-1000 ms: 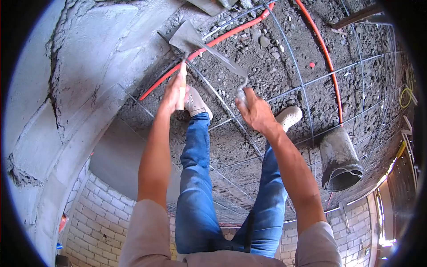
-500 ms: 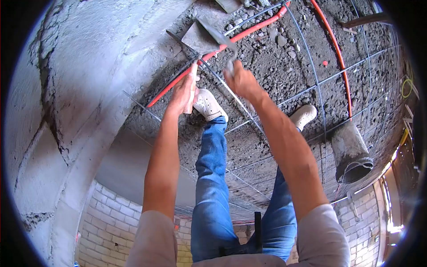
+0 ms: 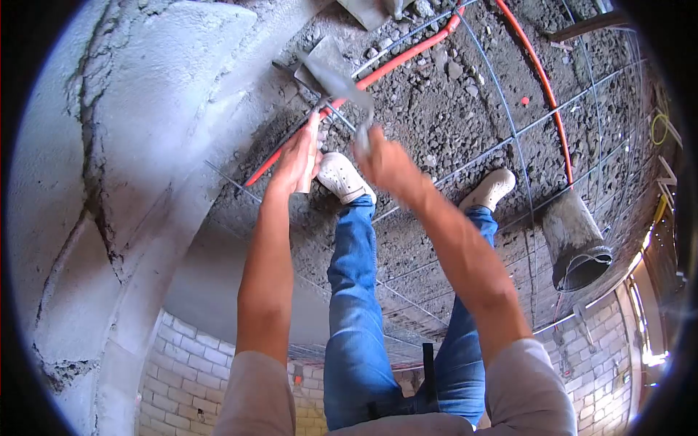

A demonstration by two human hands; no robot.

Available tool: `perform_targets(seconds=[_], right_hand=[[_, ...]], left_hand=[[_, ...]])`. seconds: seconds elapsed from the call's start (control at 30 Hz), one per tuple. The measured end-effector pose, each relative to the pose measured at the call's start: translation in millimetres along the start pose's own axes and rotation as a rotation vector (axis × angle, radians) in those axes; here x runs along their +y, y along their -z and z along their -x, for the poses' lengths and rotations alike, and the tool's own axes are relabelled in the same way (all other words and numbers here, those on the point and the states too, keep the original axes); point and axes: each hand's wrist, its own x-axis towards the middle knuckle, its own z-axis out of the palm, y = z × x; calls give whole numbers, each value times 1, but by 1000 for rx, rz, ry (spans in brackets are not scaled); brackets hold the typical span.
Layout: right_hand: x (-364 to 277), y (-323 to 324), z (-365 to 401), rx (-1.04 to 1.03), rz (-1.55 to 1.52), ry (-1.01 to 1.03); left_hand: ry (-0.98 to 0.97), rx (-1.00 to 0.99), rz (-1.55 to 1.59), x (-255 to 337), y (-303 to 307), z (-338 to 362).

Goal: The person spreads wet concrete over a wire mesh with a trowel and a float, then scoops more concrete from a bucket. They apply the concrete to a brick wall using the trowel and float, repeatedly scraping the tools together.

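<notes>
My left hand [image 3: 297,158] is closed around the wooden handle of a flat, square-bladed metal tool [image 3: 326,52], its plate pointing away from me near the base of the grey wall. In my right hand [image 3: 385,161] is a trowel [image 3: 347,89], blurred by motion, its handle gripped in my fist. The trowel's blade overlaps the near edge of the square plate in this view. Both tools are over the orange-red conduit [image 3: 414,54] and a steel rod that crosses it. My left shoe [image 3: 342,176] stands on the rubble close to my left hand.
A rebar grid [image 3: 476,168] spans the gravelly ground [image 3: 422,109]. A second red conduit [image 3: 542,69] runs toward a grey pipe stub [image 3: 574,229] at right. The rough plastered wall [image 3: 163,109] rises on the left; a board [image 3: 367,9] lies at the top.
My right hand has moved slightly left and down, bringing the trowel blade across the square plate. My left hand has shifted a little left, still on its handle.
</notes>
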Motion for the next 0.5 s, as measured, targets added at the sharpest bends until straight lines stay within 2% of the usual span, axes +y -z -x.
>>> perform_targets(seconds=[0.07,0.1,0.13,0.2,0.3,0.4,0.43,0.5], right_hand=[[-8,-1,47,57,85,70],[-5,8,43,-46,65,-18],[-7,15,26,-106,109,-144],[9,11,-31,9,71,-101],[-3,9,-49,34,58,-63],[-18,4,37,-42,14,-36],[-16,8,41,-72,75,-85],[-7,12,19,-77,158,-147]], left_hand=[[-12,8,11,-2,-2,3],[-10,5,22,-7,-3,3],[-20,3,26,-6,-1,0],[25,3,-1,1,-5,2],[23,-16,3,9,-1,6],[4,-104,54,13,4,8],[-40,-24,38,5,3,5],[-6,-17,27,11,-4,10]])
